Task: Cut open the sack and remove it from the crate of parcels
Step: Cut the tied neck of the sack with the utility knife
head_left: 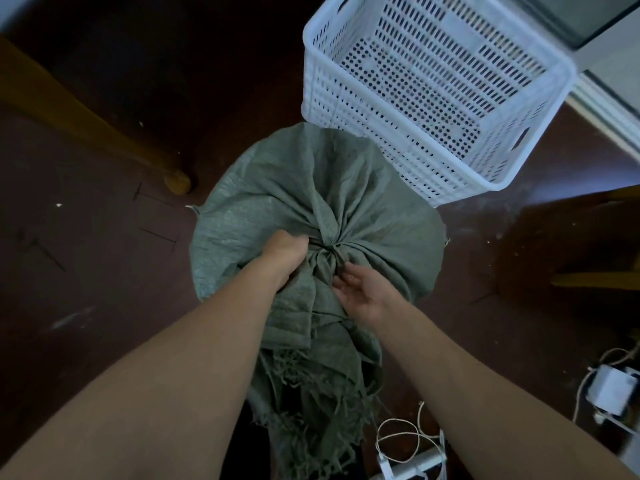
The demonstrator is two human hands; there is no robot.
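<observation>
A grey-green woven sack [277, 192] stands full on the dark floor at the centre, its mouth gathered and tied into a tight neck [325, 258]. Loose frayed cloth above the tie hangs toward me. My left hand [285, 254] grips the bunched cloth just left of the neck, fingers curled into the folds. On the right side of the neck lies my right hand [360, 294], fingers relaxed and touching the cloth, nothing held in it. A white perforated plastic crate [433, 95] stands just behind the sack to the right; I see nothing inside it.
A wooden furniture leg [176, 181] stands at the left, another wooden piece [595, 278] at the right. White cords and a small white box [609, 393] lie on the floor at the lower right. Dark brown floor [86, 254] surrounds the sack.
</observation>
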